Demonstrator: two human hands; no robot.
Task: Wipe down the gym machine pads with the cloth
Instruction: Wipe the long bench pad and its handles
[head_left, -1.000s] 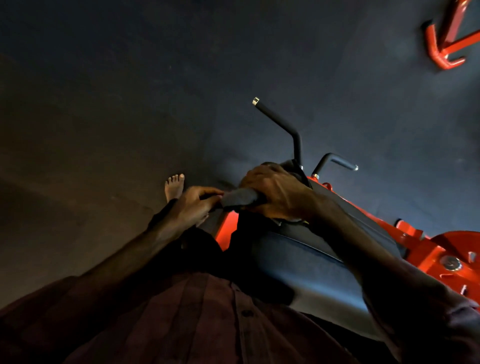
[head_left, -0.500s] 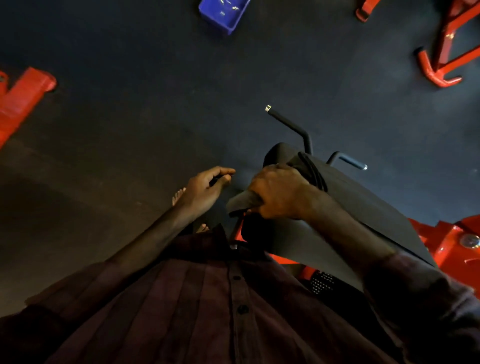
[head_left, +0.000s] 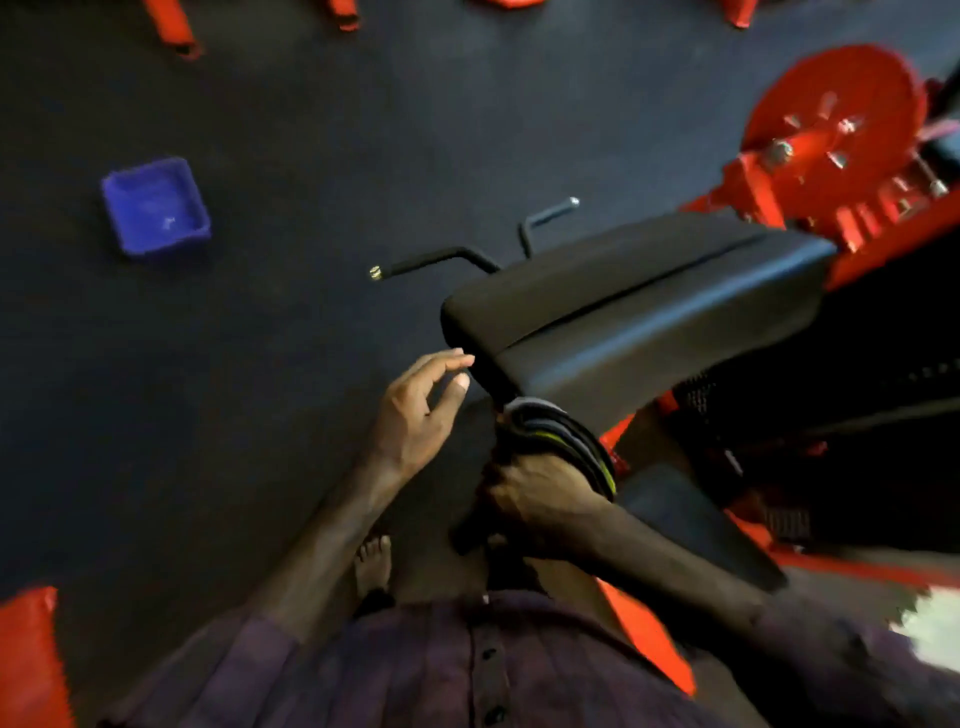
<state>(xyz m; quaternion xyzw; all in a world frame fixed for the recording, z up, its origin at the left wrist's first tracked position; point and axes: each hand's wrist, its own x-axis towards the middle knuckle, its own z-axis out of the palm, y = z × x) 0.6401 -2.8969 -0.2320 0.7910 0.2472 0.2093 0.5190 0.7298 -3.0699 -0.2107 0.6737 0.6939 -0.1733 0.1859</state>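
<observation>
A black padded gym machine pad (head_left: 639, 306) juts from the red machine frame at centre right. My right hand (head_left: 540, 499) grips a folded dark cloth (head_left: 561, 441) with a yellow-green edge, just below the pad's near corner. Left of the pad's near end my left hand (head_left: 421, 410) hovers with its fingers relaxed; the fingertips are close to the pad's edge and hold nothing.
Two black handle bars (head_left: 431, 260) stick out beyond the pad. A blue square tub (head_left: 156, 208) sits on the dark floor at left. A red wheel (head_left: 831, 104) and frame stand at right, red machine feet (head_left: 176, 31) at the top and red metal (head_left: 31, 660) at bottom left. My bare foot (head_left: 373, 564) is below.
The view has swung up and the pad now shows from above. My right hand with the cloth has dropped from the pad's top to below its near corner. My left hand has lifted toward the pad's edge.
</observation>
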